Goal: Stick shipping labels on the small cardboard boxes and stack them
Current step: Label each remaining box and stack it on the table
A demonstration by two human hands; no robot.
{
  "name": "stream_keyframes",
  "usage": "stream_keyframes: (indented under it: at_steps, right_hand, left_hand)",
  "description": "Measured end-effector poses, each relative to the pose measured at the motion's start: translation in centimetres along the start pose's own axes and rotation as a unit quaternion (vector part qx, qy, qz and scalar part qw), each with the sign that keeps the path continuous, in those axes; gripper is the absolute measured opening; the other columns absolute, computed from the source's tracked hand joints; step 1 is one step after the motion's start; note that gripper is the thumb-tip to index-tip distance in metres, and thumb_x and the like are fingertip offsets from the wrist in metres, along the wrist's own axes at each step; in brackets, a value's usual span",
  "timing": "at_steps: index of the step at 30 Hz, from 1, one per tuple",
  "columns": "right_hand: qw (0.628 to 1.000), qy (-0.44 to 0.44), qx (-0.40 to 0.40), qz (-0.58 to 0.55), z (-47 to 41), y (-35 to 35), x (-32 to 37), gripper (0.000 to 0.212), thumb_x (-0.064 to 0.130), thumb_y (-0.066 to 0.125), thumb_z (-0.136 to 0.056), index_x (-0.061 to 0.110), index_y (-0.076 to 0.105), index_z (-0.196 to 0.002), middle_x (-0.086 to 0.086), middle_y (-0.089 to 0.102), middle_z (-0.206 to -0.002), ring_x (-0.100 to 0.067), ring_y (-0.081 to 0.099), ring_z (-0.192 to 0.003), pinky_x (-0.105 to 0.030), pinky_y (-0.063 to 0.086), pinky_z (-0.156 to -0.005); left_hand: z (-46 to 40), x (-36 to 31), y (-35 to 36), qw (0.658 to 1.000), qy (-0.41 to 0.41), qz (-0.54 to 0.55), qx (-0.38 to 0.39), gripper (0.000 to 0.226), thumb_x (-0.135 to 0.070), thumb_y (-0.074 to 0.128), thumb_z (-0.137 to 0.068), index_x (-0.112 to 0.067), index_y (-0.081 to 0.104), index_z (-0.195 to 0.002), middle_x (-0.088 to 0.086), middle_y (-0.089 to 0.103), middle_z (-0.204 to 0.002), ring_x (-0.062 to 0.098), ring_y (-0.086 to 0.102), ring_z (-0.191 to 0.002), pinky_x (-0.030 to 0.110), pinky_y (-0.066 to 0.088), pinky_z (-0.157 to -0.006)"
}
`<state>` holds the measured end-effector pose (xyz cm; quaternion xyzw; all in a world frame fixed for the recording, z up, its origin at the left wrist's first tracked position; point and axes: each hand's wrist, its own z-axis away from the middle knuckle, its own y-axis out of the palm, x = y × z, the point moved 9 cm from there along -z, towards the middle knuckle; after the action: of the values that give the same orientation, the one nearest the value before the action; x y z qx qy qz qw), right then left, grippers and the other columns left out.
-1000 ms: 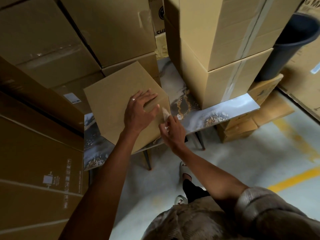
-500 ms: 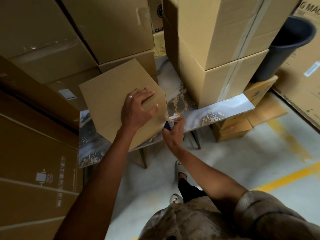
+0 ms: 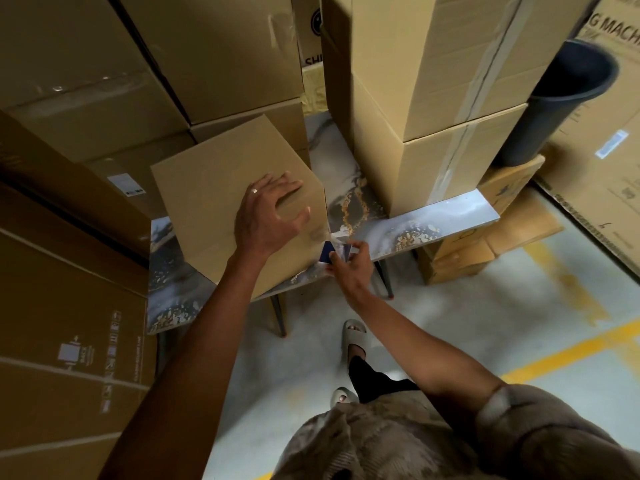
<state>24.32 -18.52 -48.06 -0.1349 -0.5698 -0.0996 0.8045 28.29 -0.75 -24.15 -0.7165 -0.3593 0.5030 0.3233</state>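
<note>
This small cardboard box [image 3: 221, 202] under my left hand [image 3: 268, 216] shows no label yet (none visible, anyway), and stacking remains. My left fingers spread loosely on its top. Just right of it, my right hand [image 3: 349, 268] pinches a small blue-and-white label piece [image 3: 330, 252].

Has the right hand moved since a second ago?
Yes. The right hand drew back from the plain brown cardboard box toward the marbled table's front edge.

A marble-patterned table [image 3: 446, 220] carries 1 small cardboard box [image 3: 221, 202] under the left hand's fingers [image 3: 284, 183], and 2 stacked taped boxes [image 3: 440, 140] well beyond the right hand's fingertips [image 3: 334, 259].
</note>
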Motion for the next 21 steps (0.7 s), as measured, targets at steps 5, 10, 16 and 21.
stream_keyframes:
  at_steps: [5,10,16,21]
  right_hand:
    - [1.0,-0.009,-0.013,0.01,1.7,-1.5,1.7,0.045,0.038,0.073,-0.076,0.045,0.042,-0.107,-0.011,0.068,-0.102,-0.03,0.075,-0.082,-0.05,0.063,-0.074]
    - [0.999,-0.02,-0.033,0.023,3.2,-3.4,3.0,0.043,0.03,0.074,-0.078,0.037,0.042,-0.107,-0.013,0.07,-0.094,-0.03,0.075,-0.076,-0.049,0.064,-0.069]
    - [0.996,-0.032,-0.058,0.053,4.0,-6.2,4.2,0.031,0.015,0.077,-0.087,0.01,0.052,-0.105,-0.001,0.065,-0.082,-0.007,0.064,-0.068,-0.008,0.05,-0.061]
    - [0.993,-0.045,-0.08,0.068,3.1,-9.4,5.5,0.026,0.015,0.079,-0.084,0.013,0.059,-0.101,0.005,0.066,-0.08,-0.004,0.064,-0.069,-0.006,0.044,-0.057]
  left_hand:
    - [0.1,-0.2,-0.1,1.0,0.008,-0.004,0.001,0.062,-0.052,0.066,-0.078,-0.031,0.063,-0.136,-0.006,0.054,-0.149,0.018,0.041,-0.142,0.039,0.036,-0.113]
    - [0.1,-0.4,-0.2,1.0,0.013,-0.009,-0.003,0.062,-0.052,0.066,-0.077,-0.03,0.064,-0.135,-0.005,0.054,-0.149,0.019,0.042,-0.142,0.041,0.036,-0.115]
    - [0.2,-0.6,-0.2,1.0,0.016,-0.013,-0.001,0.063,-0.053,0.064,-0.076,-0.029,0.065,-0.134,-0.004,0.055,-0.148,0.02,0.043,-0.142,0.04,0.035,-0.116]
    - [0.2,-0.7,-0.2,1.0,0.017,-0.02,-0.011,0.063,-0.055,0.062,-0.076,-0.029,0.065,-0.133,-0.004,0.056,-0.148,0.021,0.045,-0.141,0.041,0.036,-0.115]
